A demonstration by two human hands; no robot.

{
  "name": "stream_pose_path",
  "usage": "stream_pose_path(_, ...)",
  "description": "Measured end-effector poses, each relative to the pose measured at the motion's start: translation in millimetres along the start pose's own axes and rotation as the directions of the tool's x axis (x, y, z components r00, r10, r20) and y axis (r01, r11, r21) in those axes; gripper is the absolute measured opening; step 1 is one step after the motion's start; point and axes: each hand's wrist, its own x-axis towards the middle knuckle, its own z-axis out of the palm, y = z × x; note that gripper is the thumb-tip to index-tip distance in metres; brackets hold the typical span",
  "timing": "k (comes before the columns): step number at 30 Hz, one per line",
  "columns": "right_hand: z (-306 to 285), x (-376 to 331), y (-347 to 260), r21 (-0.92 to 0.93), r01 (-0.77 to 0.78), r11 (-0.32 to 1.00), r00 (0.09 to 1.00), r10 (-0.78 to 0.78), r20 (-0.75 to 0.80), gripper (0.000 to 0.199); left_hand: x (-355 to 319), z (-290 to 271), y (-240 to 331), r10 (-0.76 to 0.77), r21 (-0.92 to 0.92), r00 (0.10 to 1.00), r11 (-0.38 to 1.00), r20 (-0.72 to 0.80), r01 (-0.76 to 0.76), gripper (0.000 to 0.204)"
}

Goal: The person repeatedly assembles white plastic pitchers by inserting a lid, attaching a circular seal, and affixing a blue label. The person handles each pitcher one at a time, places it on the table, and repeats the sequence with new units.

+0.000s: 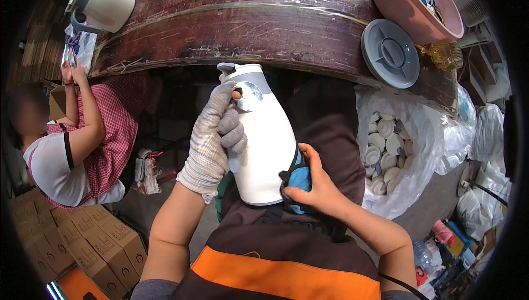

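Observation:
A white jug (259, 146) with a grey collar and spout lies across my lap. My left hand (217, 129), in a striped knit glove with a bare thumb tip showing, is closed around the jug's handle. The thumb is at a round shiny sticker (250, 95) below the collar. My right hand (321, 187) is bare and pinches a blue cloth (298, 181) with black trim. It presses this cloth to the jug's side near the base.
Ahead is a worn dark-red table (237, 41) bearing a second jug (107, 9), a grey round divided tray (390, 53) and a pink basin (419, 8). A bag of white discs (388, 146) stands right. At left sit a co-worker (82, 146) and cardboard boxes (82, 239).

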Motion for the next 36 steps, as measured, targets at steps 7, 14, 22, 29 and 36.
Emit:
stream_pose_path(7,-11.9,-3.5,-3.0,0.027,-0.064,0.998,0.995,0.061,0.074,0.104,-0.7,3.3,-2.5,-0.004,0.071,0.999,0.997,0.032,0.002,0.019)
stream_pose_path(14,-14.2,1.1,8.7,-0.008,-0.044,0.999,0.996,0.045,0.075,0.105,-8.0,16.1,-11.1,-0.022,0.065,1.000,0.998,0.022,0.020,0.017)
stream_pose_path(22,-12.0,0.5,-10.5,0.027,-0.086,0.996,0.991,0.083,0.101,0.105,-10.4,24.6,-13.7,0.012,0.101,0.997,0.995,-0.070,-0.005,0.018)
stream_pose_path(29,-32.2,4.5,2.8,0.053,-0.128,0.990,0.972,0.115,0.207,0.101,-4.3,12.7,-9.5,-0.028,0.060,0.999,0.998,0.037,0.026,0.018)
stream_pose_path(36,-14.7,2.8,0.0,-0.017,-0.044,0.999,0.991,0.046,0.124,0.104,-3.6,14.6,-12.0,0.000,0.085,1.000,0.996,0.003,0.000,0.017)
